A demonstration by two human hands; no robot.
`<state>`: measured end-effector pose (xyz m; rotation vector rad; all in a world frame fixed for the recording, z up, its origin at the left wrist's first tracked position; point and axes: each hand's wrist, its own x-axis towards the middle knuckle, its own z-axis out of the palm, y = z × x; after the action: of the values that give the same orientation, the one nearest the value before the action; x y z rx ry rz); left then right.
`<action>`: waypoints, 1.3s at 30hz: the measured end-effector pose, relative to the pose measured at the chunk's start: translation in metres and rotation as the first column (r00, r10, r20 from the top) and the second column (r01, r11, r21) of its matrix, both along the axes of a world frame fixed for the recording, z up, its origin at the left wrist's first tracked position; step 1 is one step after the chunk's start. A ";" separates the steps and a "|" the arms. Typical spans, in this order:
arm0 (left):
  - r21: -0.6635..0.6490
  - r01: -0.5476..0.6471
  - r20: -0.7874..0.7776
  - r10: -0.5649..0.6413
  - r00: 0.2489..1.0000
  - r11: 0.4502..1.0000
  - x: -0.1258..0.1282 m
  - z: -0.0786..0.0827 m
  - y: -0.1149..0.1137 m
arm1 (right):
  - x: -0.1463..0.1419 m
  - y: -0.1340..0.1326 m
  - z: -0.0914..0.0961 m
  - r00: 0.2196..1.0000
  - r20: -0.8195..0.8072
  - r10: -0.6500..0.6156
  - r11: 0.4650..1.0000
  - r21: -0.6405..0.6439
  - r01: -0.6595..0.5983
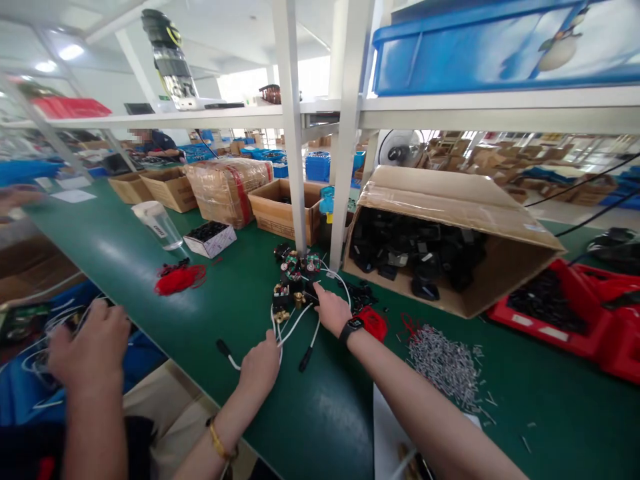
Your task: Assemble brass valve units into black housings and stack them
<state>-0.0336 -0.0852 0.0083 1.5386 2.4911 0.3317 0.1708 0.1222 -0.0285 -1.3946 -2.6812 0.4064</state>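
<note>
While the left hand [261, 363] is curled around a white cable [295, 326], the right hand [333, 310] reaches further out over the bench [240, 280], its fingertips at a black part [311, 291] among circuit boards [291, 268] and brass fittings [281, 316]; whether they pinch it or only press it, I cannot tell. The black part sits near the foot of the rack post [297, 167], and the cable lies between the 2 hands. The low hold probably keeps the cable from dragging while the right hand is busy further up. Small things lie within reach, likely to save movement: a red bundle [374, 325] and a heap of grey metal pieces [445, 367] right of the hands, with a carton [430, 192] behind. The cable's long axis slants away and to the right, from the left hand toward the black part. 1 black connector [223, 347] points away and to the left; another connector [306, 360] points back toward the person
</note>
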 end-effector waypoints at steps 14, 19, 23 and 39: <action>0.297 0.338 -0.151 -0.306 0.940 0.893 0.058 -0.026 0.168 | -0.032 0.096 -0.003 0.990 0.045 -0.132 0.980 0.156 0.124; 0.184 0.459 -0.180 -0.429 0.885 0.869 0.074 -0.036 0.185 | -0.053 0.103 -0.012 0.989 0.083 -0.122 0.975 0.197 0.104; 0.189 0.317 -0.201 -0.279 0.939 0.929 0.070 -0.036 0.167 | -0.057 0.112 -0.013 0.986 0.110 -0.126 0.979 0.173 0.106; 0.312 0.407 -0.257 -0.335 0.906 0.859 0.104 -0.082 0.126 | -0.065 0.108 0.006 0.985 0.141 -0.096 0.993 0.080 0.085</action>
<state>0.0706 0.0410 -0.0741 2.2568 2.2751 0.6268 0.1056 0.2302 -0.0221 -1.5746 -2.6991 0.2041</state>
